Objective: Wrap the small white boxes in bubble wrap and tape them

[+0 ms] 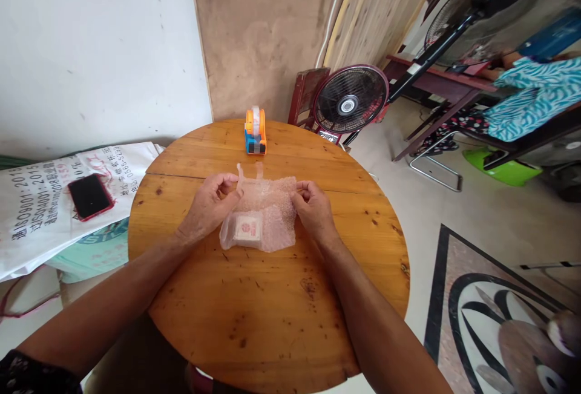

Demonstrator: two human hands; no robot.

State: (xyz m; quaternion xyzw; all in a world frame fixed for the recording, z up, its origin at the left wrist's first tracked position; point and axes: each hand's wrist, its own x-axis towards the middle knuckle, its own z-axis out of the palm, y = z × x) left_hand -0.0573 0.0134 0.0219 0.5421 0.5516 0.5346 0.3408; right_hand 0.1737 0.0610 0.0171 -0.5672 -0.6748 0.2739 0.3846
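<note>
A sheet of pinkish bubble wrap (279,224) lies on the round wooden table (267,321), partly folded over. Inside its lower left part shows a small whitish box (249,229) with red print. My left hand (213,203) pinches the upper left edge of the wrap, thumb against fingers. At the upper right edge my right hand (313,206) grips the wrap the same way. Strips of clear tape (259,170) stick up from the wrap's top edge. Beyond it stands an orange and blue tape dispenser (255,132) with a roll of tape.
A phone (91,197) in a red case rests on printed white sacks (40,200) at the left. Behind the table are a standing fan (349,100) and a wooden chair (306,94). A person in a blue patterned top (535,97) sits at a desk at right.
</note>
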